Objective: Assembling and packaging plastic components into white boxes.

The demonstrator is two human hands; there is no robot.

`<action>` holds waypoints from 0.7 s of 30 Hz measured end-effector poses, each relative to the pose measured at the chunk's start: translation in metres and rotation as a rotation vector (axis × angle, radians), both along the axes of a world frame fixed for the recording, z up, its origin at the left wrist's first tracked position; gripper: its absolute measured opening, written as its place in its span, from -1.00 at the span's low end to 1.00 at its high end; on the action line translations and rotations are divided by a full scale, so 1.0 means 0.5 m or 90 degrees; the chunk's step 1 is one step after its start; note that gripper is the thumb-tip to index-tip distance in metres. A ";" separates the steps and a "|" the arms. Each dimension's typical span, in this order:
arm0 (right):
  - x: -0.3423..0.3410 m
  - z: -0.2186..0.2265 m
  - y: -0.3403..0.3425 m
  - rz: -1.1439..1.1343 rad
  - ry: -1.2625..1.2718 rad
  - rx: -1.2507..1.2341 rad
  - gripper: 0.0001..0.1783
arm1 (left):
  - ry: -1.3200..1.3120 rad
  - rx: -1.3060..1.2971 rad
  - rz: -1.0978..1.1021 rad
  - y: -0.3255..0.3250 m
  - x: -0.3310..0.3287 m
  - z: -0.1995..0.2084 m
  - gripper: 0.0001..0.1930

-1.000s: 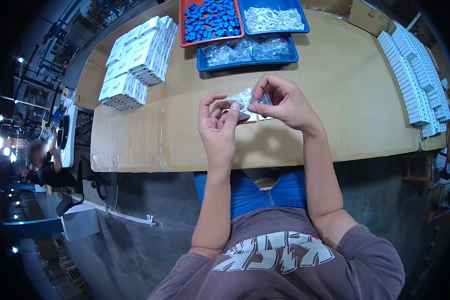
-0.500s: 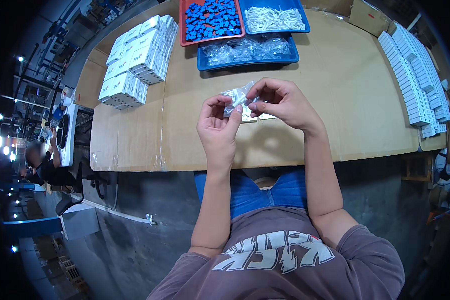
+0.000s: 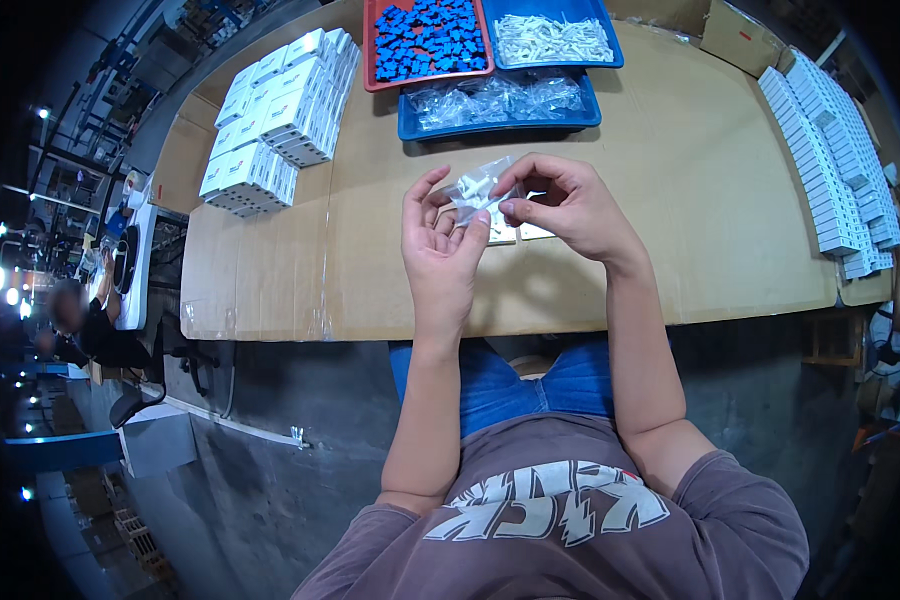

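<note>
A small clear plastic bag [image 3: 478, 190] with white parts inside is held up between my hands, above the table. My right hand [image 3: 570, 205] pinches its right side between thumb and curled fingers. At its lower left, my left hand [image 3: 444, 225] has the thumb against the plastic, the index finger raised and the other fingers loosely curled. The white parts look short and rod-like, but their exact kind is hard to make out. Beneath the hands lies a flat white piece [image 3: 534, 231] on the cardboard table top [image 3: 390, 290], mostly hidden.
Ahead are a red tray [image 3: 370, 70] of blue pieces, a blue tray [image 3: 618, 50] of white pieces and a blue tray [image 3: 410, 130] of clear bags. White boxes [image 3: 250, 175] are stacked left, more boxes [image 3: 820, 150] right. A person [image 3: 95, 325] works far left.
My left fingers have loosened and spread from the bag, with the thumb still against it. The bag is tilted a little and its white parts show more clearly. My right hand keeps its pinch.
</note>
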State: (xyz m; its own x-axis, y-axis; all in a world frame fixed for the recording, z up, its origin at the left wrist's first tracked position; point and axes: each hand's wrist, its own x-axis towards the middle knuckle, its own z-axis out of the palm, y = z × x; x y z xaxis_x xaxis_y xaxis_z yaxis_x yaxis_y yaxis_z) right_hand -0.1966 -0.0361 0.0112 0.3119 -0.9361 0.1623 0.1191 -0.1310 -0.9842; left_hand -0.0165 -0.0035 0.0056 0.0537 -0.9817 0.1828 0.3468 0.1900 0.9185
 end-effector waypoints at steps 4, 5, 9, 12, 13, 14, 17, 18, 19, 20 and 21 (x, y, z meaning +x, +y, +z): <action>0.001 0.001 -0.001 0.011 0.027 -0.013 -0.79 | -0.020 0.030 -0.033 -0.004 0.011 -0.009 -0.47; 0.002 0.001 -0.001 0.011 0.036 -0.016 -0.79 | -0.019 0.030 -0.037 -0.004 0.014 -0.012 -0.47; 0.006 -0.002 -0.001 -0.030 0.051 -0.018 -0.79 | -0.010 0.038 -0.038 -0.007 0.018 -0.025 -0.48; 0.003 -0.002 -0.002 -0.025 0.071 -0.018 -0.79 | -0.049 0.019 -0.033 -0.004 0.021 -0.019 -0.51; 0.002 -0.002 -0.002 -0.022 0.073 -0.017 -0.79 | -0.049 0.019 -0.033 -0.004 0.022 -0.018 -0.51; 0.001 -0.002 -0.002 -0.020 0.074 -0.015 -0.79 | -0.089 0.018 -0.019 -0.004 0.023 -0.017 -0.54; 0.001 -0.006 -0.002 -0.034 0.070 0.000 -0.80 | -0.121 0.010 -0.002 -0.003 0.022 -0.017 -0.60; 0.002 -0.006 -0.002 -0.034 0.070 0.000 -0.80 | -0.113 0.003 -0.003 -0.002 0.022 -0.018 -0.63; 0.002 -0.006 -0.002 -0.033 0.072 -0.002 -0.80 | -0.113 0.003 -0.003 -0.003 0.023 -0.020 -0.63; 0.002 -0.006 -0.002 -0.033 0.074 -0.005 -0.80 | -0.118 0.006 0.004 -0.005 0.026 -0.024 -0.64; 0.001 -0.006 -0.002 -0.033 0.074 -0.005 -0.80 | -0.123 0.008 0.010 -0.007 0.026 -0.027 -0.65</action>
State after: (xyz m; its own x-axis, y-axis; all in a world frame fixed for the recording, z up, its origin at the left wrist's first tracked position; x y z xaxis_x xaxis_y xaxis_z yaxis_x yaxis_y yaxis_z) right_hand -0.1959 -0.0372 0.0080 0.2803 -0.9503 0.1355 -0.0031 -0.1421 -0.9899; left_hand -0.0034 -0.0069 -0.0079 0.0343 -0.9832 0.1793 0.1601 0.1825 0.9701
